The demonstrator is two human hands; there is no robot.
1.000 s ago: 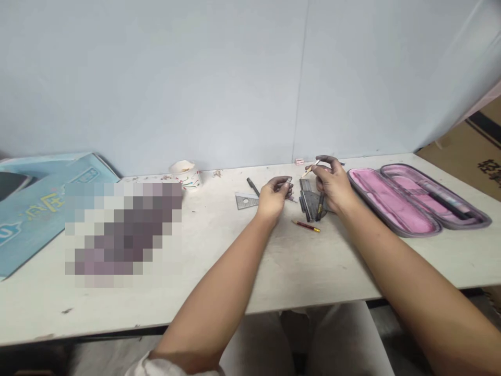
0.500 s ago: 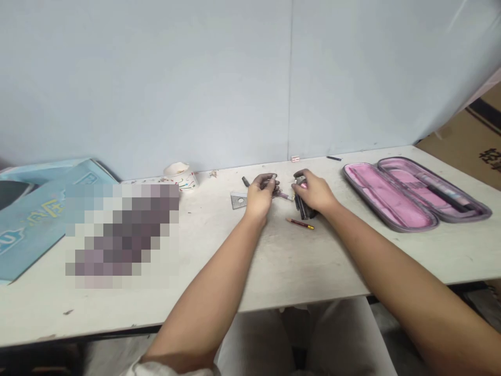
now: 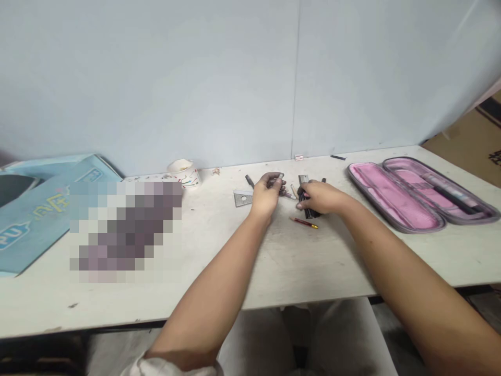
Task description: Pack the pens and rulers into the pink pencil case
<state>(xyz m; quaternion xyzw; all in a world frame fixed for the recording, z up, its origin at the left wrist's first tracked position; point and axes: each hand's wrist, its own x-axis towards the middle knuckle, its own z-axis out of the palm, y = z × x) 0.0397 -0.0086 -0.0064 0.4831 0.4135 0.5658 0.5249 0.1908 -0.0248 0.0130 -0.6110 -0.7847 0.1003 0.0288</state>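
while both hands work over the desk, the left hand [image 3: 268, 196] pinches a short pencil [image 3: 290, 196] in narrow fingers; the right hand [image 3: 319, 198] closes on a dark bundle of rulers [image 3: 307, 206], just above a red pencil [image 3: 303, 223].

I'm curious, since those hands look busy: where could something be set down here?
There's bare tabletop in front of the short red pencil, between the forearms, and another strip in front of the pink pencil case. It's crowded between the left hand and right hand, around the dark stack of drawing tools.
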